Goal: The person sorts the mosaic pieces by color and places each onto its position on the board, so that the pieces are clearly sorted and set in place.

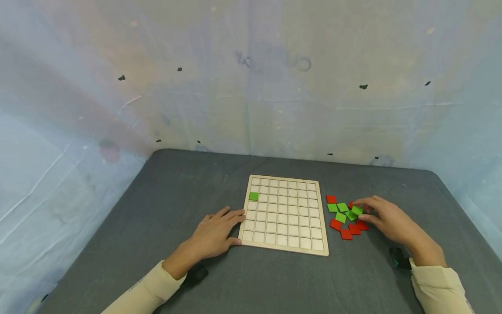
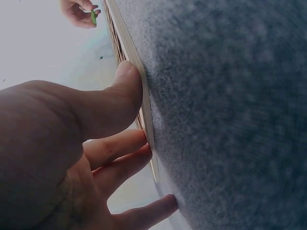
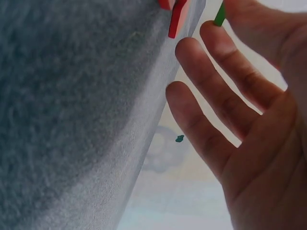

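A pale wooden grid board [image 1: 284, 249] lies on the dark table, with one green square tile [image 1: 253, 196] set in a cell near its left side. My left hand [image 1: 213, 233] rests along the board's left edge, thumb and fingertips touching the rim, as the left wrist view also shows. Right of the board, my right hand [image 1: 392, 221] pinches a green tile [image 1: 357, 210] between thumb and fingers, just over a loose group of tiles. That held tile [image 3: 219, 15] appears edge-on in the right wrist view, and its other fingers are spread.
Several loose red tiles [image 1: 346, 234] and green tiles [image 1: 340, 217] lie between the board and my right hand, some overlapping. The dark grey table [image 1: 196, 187] ends at a hanging pale sheet [image 1: 274, 109] behind and on both sides.
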The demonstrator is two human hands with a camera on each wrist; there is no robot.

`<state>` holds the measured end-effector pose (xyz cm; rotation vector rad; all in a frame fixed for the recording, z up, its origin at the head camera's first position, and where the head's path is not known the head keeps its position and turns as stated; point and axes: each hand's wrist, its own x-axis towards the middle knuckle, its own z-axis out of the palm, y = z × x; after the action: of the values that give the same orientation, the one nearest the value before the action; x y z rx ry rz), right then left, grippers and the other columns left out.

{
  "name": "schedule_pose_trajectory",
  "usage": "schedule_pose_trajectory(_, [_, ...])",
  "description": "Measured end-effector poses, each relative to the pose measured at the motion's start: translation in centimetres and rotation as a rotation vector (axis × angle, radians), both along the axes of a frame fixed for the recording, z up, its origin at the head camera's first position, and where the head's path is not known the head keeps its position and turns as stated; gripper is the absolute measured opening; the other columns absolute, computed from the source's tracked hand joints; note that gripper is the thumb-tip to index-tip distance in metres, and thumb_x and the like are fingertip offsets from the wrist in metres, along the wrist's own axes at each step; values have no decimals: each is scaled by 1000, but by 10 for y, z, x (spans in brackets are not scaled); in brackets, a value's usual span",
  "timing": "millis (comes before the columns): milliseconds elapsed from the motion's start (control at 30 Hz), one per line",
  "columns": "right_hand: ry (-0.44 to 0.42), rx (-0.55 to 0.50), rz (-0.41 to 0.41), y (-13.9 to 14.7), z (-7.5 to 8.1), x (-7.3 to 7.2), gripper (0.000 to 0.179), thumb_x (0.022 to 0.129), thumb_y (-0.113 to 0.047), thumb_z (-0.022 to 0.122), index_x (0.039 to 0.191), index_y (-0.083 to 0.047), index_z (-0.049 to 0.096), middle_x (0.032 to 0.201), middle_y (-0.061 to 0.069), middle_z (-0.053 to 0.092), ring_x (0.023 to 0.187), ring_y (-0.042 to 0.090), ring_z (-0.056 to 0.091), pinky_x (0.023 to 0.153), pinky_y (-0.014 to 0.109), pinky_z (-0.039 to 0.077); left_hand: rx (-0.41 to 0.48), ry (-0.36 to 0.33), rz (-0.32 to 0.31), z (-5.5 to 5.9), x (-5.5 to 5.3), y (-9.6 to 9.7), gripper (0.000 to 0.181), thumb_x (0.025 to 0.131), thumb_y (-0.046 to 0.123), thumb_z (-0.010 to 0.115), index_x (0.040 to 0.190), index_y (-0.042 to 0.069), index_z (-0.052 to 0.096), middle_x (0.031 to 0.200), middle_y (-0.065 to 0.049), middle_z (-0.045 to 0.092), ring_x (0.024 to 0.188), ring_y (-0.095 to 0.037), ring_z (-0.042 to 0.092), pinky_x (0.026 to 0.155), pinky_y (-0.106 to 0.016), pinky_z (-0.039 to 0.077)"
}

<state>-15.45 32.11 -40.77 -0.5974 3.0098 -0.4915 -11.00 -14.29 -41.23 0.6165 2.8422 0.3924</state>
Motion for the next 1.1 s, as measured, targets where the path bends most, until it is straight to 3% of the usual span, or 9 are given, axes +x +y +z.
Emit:
schedule_pose_trajectory(367, [2,3,21,-3,2,1,39,92,-15,71,130,-16,65,102,-2,61,85,8,53,69,31,46,0,-10,4,0,0,1,65,91,40,71,150,24,47,160,7,37,151,-34,30,109,-67,33])
schedule_pose_trajectory(667, [24,-27,57,-13,1,6,38,91,-15,73,128,-15,66,109,-1,64,96,18,63,78,39,53,-8,-3,-5,-1,0,1,65,91,41,70,150,22,48,160,6,37,150,-34,30,109,-66,33])
schedule_pose_trajectory(1100, [84,-45,100,-33,-5,6,37,89,-17,74,126,-18,67,108,-3,65,91,13,64,74,32,54,5,19,-23,0,-1,0,60,94,39,68,147,21,50,159,5,39,149,-37,33,107,-66,36])
